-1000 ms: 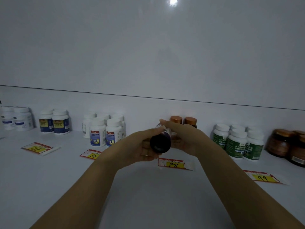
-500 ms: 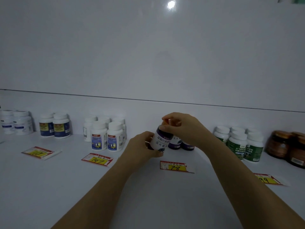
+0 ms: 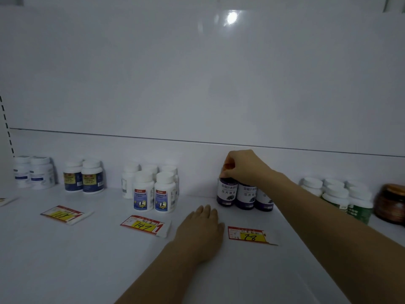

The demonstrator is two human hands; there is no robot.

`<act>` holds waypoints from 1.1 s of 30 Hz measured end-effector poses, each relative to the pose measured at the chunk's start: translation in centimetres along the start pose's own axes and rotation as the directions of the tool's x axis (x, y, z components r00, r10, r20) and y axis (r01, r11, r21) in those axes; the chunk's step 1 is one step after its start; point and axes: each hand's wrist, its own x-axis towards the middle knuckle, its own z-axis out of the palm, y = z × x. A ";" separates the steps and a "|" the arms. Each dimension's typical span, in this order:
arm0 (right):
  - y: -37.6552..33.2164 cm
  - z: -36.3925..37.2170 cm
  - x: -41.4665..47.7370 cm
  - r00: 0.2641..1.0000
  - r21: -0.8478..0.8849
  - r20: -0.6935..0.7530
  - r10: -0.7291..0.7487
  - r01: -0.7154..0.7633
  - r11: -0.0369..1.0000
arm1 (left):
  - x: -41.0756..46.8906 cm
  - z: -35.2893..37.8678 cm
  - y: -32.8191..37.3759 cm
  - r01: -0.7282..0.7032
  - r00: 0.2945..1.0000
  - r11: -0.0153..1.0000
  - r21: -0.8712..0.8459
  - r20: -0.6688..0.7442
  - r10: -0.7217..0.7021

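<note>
A white shelf is lying in dim light. Behind the shelf a glossy white back panel is rising, with a lamp's glare shining high above. A slotted upright is standing at the shelf's left end.

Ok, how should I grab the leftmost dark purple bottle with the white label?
By its top, from above: the dark purple bottle stands upright, and a matching bottle stands close beside it on the right, blocking a side grip. The right hand grips it there.
</note>
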 end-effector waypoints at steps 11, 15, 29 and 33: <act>1.1 1.2 -0.7 0.992 -0.229 -0.128 -0.001 -0.029 0.973 | 0.2 0.2 -0.1 0.001 1.000 1.000 0.019 0.025 -0.002; 3.0 1.0 -1.7 0.995 -0.408 -0.095 0.025 -0.062 0.911 | 0.2 0.1 -0.1 0.001 0.999 1.000 0.020 0.036 -0.002; 3.2 -0.5 -4.5 0.962 0.012 -0.272 0.028 -0.026 1.000 | -0.7 -1.2 0.8 0.042 0.996 0.974 -0.224 -0.064 -0.058; 1.9 -2.8 -6.3 0.938 0.168 -0.346 0.029 0.031 0.985 | -1.1 -2.1 2.0 -0.085 0.985 0.898 -0.432 -0.171 0.011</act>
